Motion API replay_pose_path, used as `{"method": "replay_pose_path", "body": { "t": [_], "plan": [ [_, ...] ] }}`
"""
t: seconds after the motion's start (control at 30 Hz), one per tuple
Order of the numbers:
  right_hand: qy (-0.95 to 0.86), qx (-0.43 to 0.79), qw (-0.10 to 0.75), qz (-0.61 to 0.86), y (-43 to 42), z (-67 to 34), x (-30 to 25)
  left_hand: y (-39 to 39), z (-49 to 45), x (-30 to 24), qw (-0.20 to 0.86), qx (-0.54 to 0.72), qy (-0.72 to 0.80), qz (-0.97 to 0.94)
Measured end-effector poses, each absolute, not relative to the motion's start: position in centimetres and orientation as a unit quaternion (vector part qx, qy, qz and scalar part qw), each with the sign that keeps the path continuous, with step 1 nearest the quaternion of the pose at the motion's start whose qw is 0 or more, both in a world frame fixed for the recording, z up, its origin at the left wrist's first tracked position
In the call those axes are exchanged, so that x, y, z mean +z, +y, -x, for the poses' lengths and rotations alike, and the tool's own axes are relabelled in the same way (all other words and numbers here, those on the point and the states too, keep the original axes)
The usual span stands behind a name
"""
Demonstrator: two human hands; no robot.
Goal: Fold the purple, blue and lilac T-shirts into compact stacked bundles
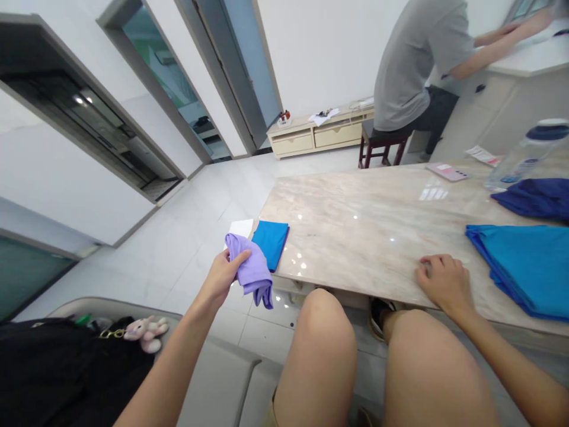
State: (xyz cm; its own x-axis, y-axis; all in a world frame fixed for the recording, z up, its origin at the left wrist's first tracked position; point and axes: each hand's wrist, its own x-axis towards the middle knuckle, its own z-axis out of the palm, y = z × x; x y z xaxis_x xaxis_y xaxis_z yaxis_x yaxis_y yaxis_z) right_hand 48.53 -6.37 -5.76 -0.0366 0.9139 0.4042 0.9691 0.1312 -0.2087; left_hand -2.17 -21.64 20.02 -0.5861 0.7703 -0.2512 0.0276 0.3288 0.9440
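My left hand (224,270) grips a folded lilac cloth (251,267) between thumb and fingers, off the left end of the marble-topped table (338,231). Just behind it, a folded blue cloth (272,240) lies on the table's left corner, beside a white sheet (242,228) partly hidden by the lilac one. My right hand (447,281) rests on the table's near edge with its fingers loosely bent and apart, holding nothing. To its right is a larger spread of blue cloth (528,267), layered at its left edge.
A dark blue cloth (536,197), a clear bottle (528,154) and a pink phone (447,172) are at the table's right. A person in a grey shirt (411,65) sits on a stool beyond. A black bag (66,373) with a plush charm (146,332) lies on the sofa at left.
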Motion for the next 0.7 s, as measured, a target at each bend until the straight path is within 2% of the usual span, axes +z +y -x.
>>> {"method": "replay_pose_path", "body": {
  "t": [0.3,0.47,0.6,0.7],
  "plan": [
    [-0.704,-0.049,0.251,0.662,-5.9,-48.6,-5.7,-13.1,5.8,20.3,0.323,0.657,0.642,-0.228],
    [-0.698,-0.042,0.266,0.663,-5.3,-49.1,-6.2,-10.6,6.7,14.2,0.335,0.671,0.645,-0.149],
    [-0.697,-0.048,0.273,0.662,-4.8,-50.1,-7.3,-12.0,6.9,7.8,0.352,0.629,0.69,-0.065],
    [-0.707,-0.062,0.264,0.653,-4.5,-51.1,-8.2,-13.3,7.5,5.2,0.365,0.62,0.694,-0.042]
  ]
}}
